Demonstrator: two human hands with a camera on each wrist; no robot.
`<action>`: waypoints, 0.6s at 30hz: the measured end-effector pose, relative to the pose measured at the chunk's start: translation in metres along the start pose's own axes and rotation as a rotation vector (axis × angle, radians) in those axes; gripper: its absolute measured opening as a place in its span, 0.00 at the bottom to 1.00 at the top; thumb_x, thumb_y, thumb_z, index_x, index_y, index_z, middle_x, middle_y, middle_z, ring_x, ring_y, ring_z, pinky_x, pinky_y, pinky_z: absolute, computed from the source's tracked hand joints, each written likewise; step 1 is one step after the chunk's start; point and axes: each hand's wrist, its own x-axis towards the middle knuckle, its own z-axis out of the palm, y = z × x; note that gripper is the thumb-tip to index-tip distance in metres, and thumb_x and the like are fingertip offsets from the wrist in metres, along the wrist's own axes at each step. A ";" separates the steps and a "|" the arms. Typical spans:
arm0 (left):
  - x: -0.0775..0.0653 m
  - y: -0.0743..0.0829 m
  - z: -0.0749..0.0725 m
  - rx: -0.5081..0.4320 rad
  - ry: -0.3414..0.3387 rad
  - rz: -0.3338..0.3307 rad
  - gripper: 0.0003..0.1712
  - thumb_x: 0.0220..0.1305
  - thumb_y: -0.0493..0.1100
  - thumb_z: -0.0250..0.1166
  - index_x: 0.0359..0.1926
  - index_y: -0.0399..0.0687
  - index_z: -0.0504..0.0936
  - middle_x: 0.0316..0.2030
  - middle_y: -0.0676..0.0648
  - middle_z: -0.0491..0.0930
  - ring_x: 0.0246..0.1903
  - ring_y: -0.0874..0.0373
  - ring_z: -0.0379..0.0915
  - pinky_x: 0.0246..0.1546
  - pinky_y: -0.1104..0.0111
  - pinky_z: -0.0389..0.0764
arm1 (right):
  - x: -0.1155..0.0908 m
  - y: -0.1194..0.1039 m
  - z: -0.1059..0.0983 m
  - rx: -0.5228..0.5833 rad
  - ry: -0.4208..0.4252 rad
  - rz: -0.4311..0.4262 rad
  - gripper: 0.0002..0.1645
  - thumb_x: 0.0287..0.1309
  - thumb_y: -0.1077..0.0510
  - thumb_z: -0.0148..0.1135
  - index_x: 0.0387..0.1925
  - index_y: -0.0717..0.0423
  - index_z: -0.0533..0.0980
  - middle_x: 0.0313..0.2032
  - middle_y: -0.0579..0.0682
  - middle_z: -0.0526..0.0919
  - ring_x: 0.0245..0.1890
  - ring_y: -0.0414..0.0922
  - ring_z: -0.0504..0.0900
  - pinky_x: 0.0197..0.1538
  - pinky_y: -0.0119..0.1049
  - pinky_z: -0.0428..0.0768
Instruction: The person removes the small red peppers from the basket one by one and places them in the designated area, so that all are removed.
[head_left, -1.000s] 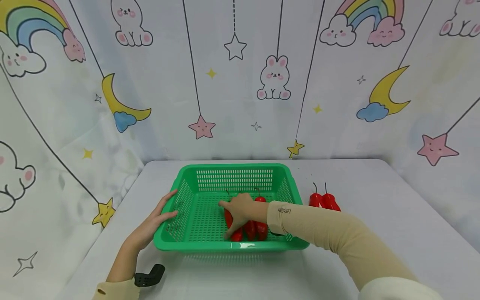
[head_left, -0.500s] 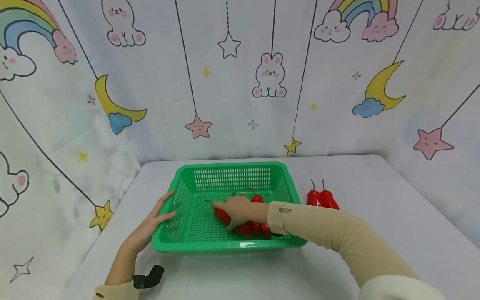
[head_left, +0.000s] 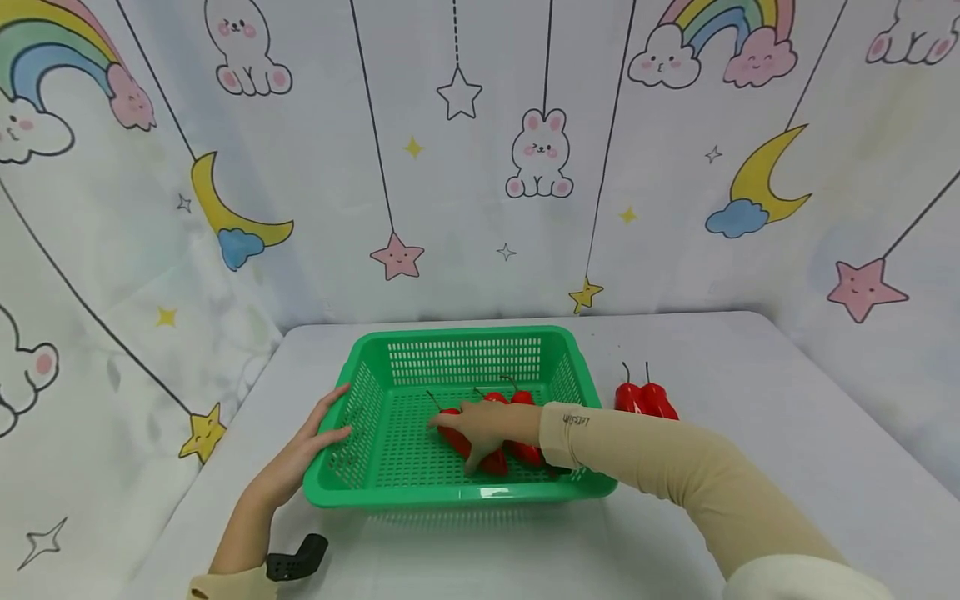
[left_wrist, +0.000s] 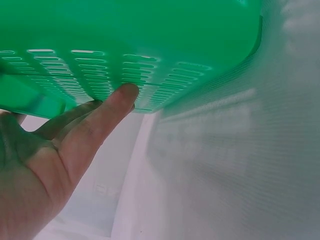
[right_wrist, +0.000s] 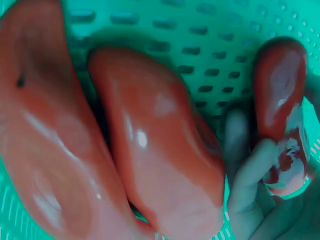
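Observation:
In the head view, a green plastic basket (head_left: 480, 494) stands on the white table with several glossy red peppers with thin stems in its right half. My right hand (head_left: 483, 429) reaches down into it and holds the leftmost red pepper (head_left: 453, 440), partly covering it. The right wrist view shows my fingers (right_wrist: 255, 167) curled against this pepper; two other peppers (right_wrist: 157, 150) lie beside the hand. At the basket's left side, my left hand (head_left: 296, 454) has thumb and forefinger over the rim. Other fingers (left_wrist: 117, 102) of that hand press the slotted outer wall.
Two more red peppers (head_left: 645, 402) lie on the table (head_left: 720, 375), right of the basket and behind the right sleeve. A black wrist device (head_left: 297, 560) is on the left forearm. A patterned curtain (head_left: 465, 208) hangs close behind the table.
My right hand has taken hold of the leftmost pepper, which swung left and then back slightly right, its stem now tilted. Neighbouring peppers shifted. My left hand stayed on the basket.

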 end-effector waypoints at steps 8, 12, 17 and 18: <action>-0.001 0.001 0.000 0.017 -0.014 0.013 0.36 0.69 0.49 0.48 0.71 0.64 0.39 0.69 0.44 0.30 0.65 0.39 0.35 0.53 0.45 0.56 | -0.005 -0.001 -0.010 0.074 0.035 -0.040 0.49 0.41 0.47 0.73 0.63 0.34 0.56 0.52 0.50 0.70 0.40 0.43 0.74 0.32 0.33 0.73; -0.001 0.000 0.000 0.021 -0.016 0.016 0.37 0.68 0.50 0.49 0.71 0.64 0.39 0.69 0.43 0.30 0.65 0.39 0.36 0.53 0.46 0.56 | -0.009 0.002 -0.022 0.171 0.097 -0.072 0.48 0.41 0.52 0.73 0.63 0.39 0.57 0.46 0.49 0.71 0.43 0.43 0.71 0.31 0.31 0.74; -0.001 -0.002 -0.001 0.022 -0.008 0.020 0.37 0.68 0.50 0.49 0.71 0.65 0.40 0.69 0.44 0.31 0.65 0.40 0.36 0.53 0.47 0.58 | -0.014 0.005 -0.033 0.315 0.143 -0.105 0.47 0.41 0.57 0.73 0.61 0.42 0.57 0.38 0.47 0.71 0.35 0.42 0.73 0.26 0.29 0.75; 0.000 -0.002 -0.001 0.019 -0.010 0.019 0.37 0.68 0.49 0.49 0.71 0.65 0.40 0.69 0.45 0.31 0.65 0.40 0.37 0.52 0.48 0.58 | -0.015 0.005 -0.034 0.339 0.145 -0.107 0.46 0.41 0.57 0.73 0.60 0.41 0.57 0.37 0.47 0.71 0.34 0.41 0.73 0.25 0.29 0.76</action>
